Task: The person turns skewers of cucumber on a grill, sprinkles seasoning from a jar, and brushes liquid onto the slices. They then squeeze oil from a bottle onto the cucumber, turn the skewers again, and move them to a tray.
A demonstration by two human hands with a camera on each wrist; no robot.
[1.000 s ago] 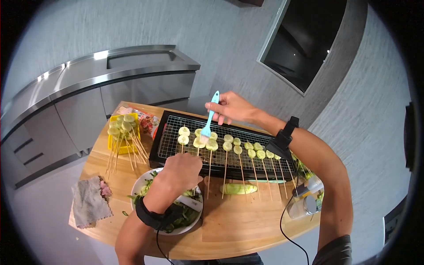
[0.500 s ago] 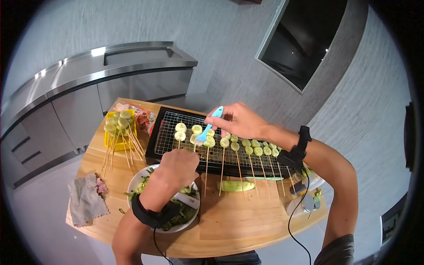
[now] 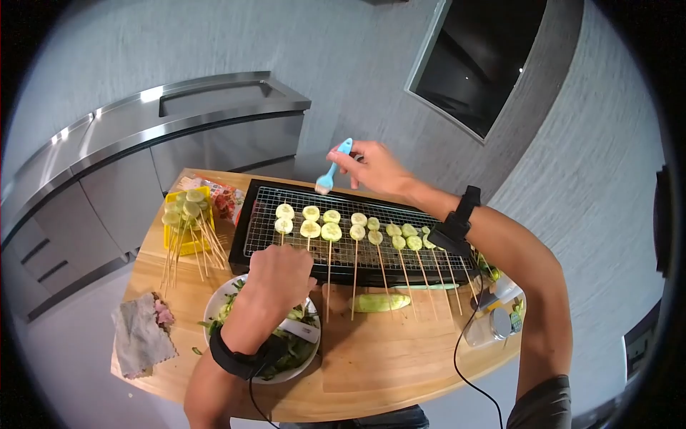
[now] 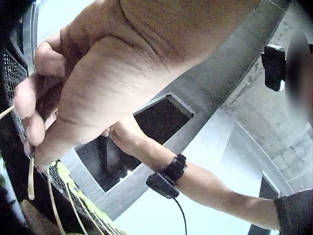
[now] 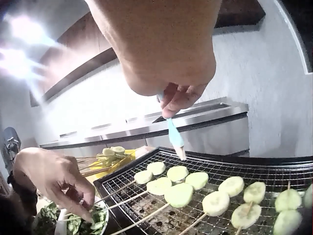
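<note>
The right hand pinches a light blue brush, its bristles raised over the grill's back edge; the right wrist view also shows the brush clear of the food. Skewered pale green slices lie in a row on the wire rack of a black grill, sticks pointing to the front. At the grill's front left, the left hand is above a white bowl of cut greens. Its curled fingers pinch a thin skewer stick; the grip is partly hidden in the head view.
A yellow basket of skewers stands left, beside a red packet. A grey cloth lies front left. A green piece lies before the grill. Jars stand right, near a hanging cable.
The right hand has lifted the brush off the slices and moved it back toward the grill's far edge. The left hand stays at the front left skewers. The head view has shifted slightly.
</note>
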